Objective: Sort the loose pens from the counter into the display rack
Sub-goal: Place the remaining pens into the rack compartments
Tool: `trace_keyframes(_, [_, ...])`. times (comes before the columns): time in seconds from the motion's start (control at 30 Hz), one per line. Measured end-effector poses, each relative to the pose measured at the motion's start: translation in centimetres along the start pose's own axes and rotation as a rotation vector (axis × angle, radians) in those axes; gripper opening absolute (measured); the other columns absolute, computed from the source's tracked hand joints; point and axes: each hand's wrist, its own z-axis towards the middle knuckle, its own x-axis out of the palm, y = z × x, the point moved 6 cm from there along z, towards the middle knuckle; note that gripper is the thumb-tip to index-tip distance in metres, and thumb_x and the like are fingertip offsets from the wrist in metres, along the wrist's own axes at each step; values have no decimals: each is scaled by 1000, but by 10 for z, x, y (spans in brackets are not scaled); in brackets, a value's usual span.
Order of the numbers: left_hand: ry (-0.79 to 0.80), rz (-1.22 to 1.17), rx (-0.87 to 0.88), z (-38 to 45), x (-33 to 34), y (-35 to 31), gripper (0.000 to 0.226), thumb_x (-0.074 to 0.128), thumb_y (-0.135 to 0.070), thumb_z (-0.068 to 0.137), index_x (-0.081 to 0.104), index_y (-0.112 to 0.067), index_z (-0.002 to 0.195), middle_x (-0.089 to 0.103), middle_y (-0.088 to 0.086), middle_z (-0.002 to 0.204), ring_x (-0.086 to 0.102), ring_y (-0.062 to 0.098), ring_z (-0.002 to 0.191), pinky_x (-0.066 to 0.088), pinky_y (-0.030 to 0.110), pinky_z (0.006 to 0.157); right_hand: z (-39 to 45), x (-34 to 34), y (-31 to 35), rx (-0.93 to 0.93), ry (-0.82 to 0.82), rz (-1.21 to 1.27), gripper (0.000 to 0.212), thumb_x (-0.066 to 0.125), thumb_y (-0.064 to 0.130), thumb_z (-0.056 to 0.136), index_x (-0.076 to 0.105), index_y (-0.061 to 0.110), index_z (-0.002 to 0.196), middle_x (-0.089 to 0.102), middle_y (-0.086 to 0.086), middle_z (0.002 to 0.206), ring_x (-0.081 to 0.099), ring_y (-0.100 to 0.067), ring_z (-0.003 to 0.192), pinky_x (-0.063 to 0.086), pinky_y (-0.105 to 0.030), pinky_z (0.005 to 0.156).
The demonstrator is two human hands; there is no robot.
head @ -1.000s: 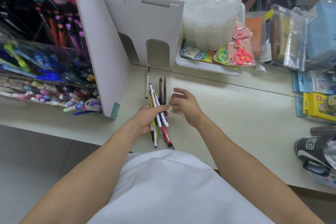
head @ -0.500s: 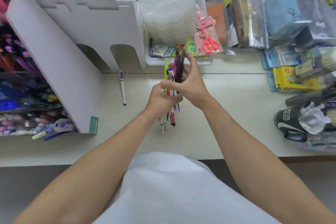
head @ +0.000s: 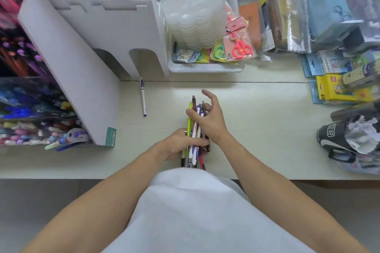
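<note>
Pale counter [head: 257,121] beside rack [head: 67,68], left hand [head: 181,144] gripping pens [head: 194,129] low over near edge, right hand [head: 209,117] pinching their upper shafts, index finger raised, bundle's long axis running away from person, lone pen [head: 143,96] lying apart, tip nearward.

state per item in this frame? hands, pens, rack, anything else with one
left hand: grip curled round the pen bundle's lower part
right hand: thumb on the bundle, index finger lifted
pen bundle: held in both hands over the counter
single pen: loose, flat on the counter
display rack: stocked with pens
stacked clear trays: nested upright in a bin
</note>
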Motion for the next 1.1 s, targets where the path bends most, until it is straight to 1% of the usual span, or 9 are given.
trace_keyframes(0.13, [-30,-17,24,-2,3,8,18,79,3,79,72,1,96,72,21,90,71,31,81,58,39,78,-6,3,-4,-51,13,-45,78,72,13,91,31,34,154,61,-2,114,63,-2,82,55,-22,82])
trace_keyframes(0.33, [93,-6,18,-1,12,17,35,80,-4,79,68,4,111,71,24,107,69,32,99,56,38,89,-16,-3,-26,122,-43,243,44,65,-7,90,54,19,124,64,-11,118,68,-25,74,62,-44,73])
trace_keyframes(0.5, [-1,104,19,9,8,23,32,84,-6,75,71,-3,104,75,20,104,71,35,100,55,46,97,-18,-10,-33,114,-63,299,73,63,-11,87,40,31,142,65,-7,120,69,-23,75,62,-42,71])
trace_keyframes(0.63, [-74,234,49,15,12,18,21,79,-14,67,72,-12,86,71,8,81,66,20,76,54,32,74,-17,-8,-33,85,-53,302,48,70,-3,90,55,22,128,67,-5,97,67,-25,75,59,-40,72])
trace_keyframes(0.73, [-85,161,41,14,8,11,16,73,-3,70,66,-8,83,62,9,74,59,19,65,51,25,59,-9,-3,-25,104,-47,332,45,69,-7,88,48,14,122,61,-8,110,65,-31,84,62,-42,71])
trace_keyframes(0.8, [-38,96,-10,13,6,10,19,71,2,71,65,-5,87,63,13,76,61,19,65,53,28,58,-6,0,-17,88,-29,325,60,66,-13,87,41,20,130,55,-10,127,65,-30,85,62,-38,68])
trace_keyframes(0.87, [61,46,-54,9,6,12,20,69,6,75,68,-1,94,70,17,88,68,25,76,57,37,74,-7,3,-15,77,4,277,70,60,-16,86,40,26,138,56,-8,130,65,-26,75,60,-36,66])
trace_keyframes(0.93, [157,-40,-96,3,7,15,20,68,5,80,68,0,100,70,19,94,71,33,85,54,45,87,-12,8,-18,88,4,243,57,57,-14,88,50,17,135,63,-9,117,66,-22,71,60,-36,66])
trace_keyframes(1.1, [223,-149,-156,-8,-1,26,24,71,-6,78,68,1,100,69,20,91,71,35,85,57,44,85,-24,19,-28,124,-26,134,15,70,16,95,62,9,105,70,-9,94,71,-23,86,61,-45,83])
